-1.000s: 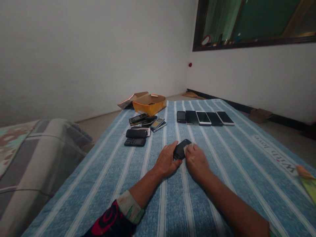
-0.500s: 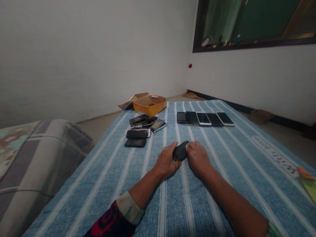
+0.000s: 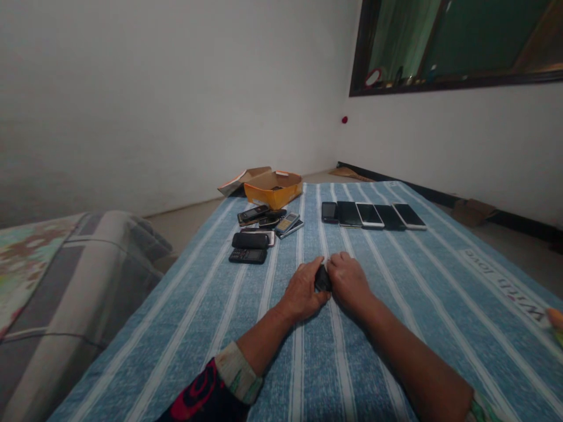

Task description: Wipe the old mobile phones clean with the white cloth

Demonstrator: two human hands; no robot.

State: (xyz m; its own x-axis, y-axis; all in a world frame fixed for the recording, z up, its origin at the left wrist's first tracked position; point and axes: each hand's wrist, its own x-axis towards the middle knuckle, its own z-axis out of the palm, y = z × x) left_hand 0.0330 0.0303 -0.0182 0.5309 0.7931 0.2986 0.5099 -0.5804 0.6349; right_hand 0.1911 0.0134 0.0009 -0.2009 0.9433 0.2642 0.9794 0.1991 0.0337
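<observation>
Black handset (image 3: 322,279) sat pinched at centre, right there between both hands! Left hand (image 3: 301,291) and right hand (image 3: 347,283) curled closed on it from either side, holding it low over the striped blue cloth (image 3: 281,363), with smartphones (image 3: 369,215) lined up ahead and keypad phones (image 3: 257,234) bunched to the left.

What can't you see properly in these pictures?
All of these are in the head view:
The small dark phone is mostly covered by the left hand and right hand, so its front is hidden.
The inside of the orange cardboard box is mostly hidden by its front wall.
The row of phones is too small and dark to read its screens.
The orange thing is cut off by the right edge.
</observation>
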